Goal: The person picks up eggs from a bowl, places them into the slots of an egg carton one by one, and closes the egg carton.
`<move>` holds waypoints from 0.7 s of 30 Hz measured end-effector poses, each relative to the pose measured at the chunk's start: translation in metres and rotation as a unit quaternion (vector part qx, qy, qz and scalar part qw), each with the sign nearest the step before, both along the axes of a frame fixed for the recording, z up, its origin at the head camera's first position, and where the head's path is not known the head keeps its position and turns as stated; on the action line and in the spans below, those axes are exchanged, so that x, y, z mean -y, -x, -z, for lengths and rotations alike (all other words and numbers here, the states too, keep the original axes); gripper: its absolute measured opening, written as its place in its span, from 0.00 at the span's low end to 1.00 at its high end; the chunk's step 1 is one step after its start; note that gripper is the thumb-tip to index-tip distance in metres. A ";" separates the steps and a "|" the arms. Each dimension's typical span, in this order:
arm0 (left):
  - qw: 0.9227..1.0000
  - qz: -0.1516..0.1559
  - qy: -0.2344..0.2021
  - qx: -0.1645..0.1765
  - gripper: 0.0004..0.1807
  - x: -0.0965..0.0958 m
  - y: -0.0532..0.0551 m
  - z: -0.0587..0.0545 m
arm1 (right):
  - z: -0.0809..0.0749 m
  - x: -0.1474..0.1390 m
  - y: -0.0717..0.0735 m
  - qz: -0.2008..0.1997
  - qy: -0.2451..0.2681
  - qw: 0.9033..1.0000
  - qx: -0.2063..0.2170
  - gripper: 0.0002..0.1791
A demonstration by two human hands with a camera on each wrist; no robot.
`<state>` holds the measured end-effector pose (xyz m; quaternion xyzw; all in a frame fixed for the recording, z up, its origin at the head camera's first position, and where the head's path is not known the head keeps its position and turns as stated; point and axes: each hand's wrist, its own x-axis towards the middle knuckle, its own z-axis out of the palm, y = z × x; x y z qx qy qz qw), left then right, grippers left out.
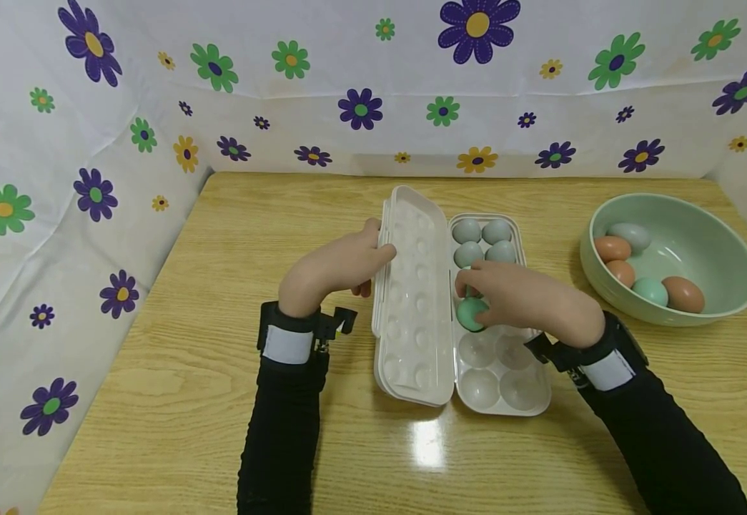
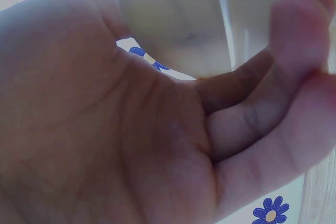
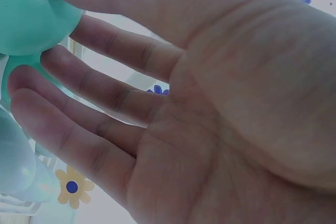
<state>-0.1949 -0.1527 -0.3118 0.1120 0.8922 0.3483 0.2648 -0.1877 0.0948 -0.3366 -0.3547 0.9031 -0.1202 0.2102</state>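
Note:
A white plastic egg carton (image 1: 503, 410) lies opened out on the table, its dimpled lid (image 1: 421, 343) folded to the left. My left hand (image 1: 337, 266) grips the lid's left edge, the thumb over the rim; in the left wrist view the lid (image 2: 173, 19) looks blurred. Between thumb and fingers, my right hand (image 1: 517, 293) pinches a green egg (image 1: 472, 315) over the carton's middle cups. Another green egg (image 3: 23, 66) shows partly behind it in the right wrist view. Several pale grey-blue eggs (image 1: 467, 254) sit in the far cups, while the near cups (image 1: 479, 388) hold nothing.
To the right stands a pale green bowl (image 1: 720, 250) with several brown, green and grey eggs inside. A flowered cloth (image 1: 322, 86) hangs behind the wooden table (image 1: 186, 357) and along its left side.

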 end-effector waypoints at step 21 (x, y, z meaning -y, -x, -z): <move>1.000 -0.001 -0.004 0.000 0.26 -0.002 -0.001 -0.001 | -0.015 -0.022 0.012 0.050 0.013 0.999 0.002 0.16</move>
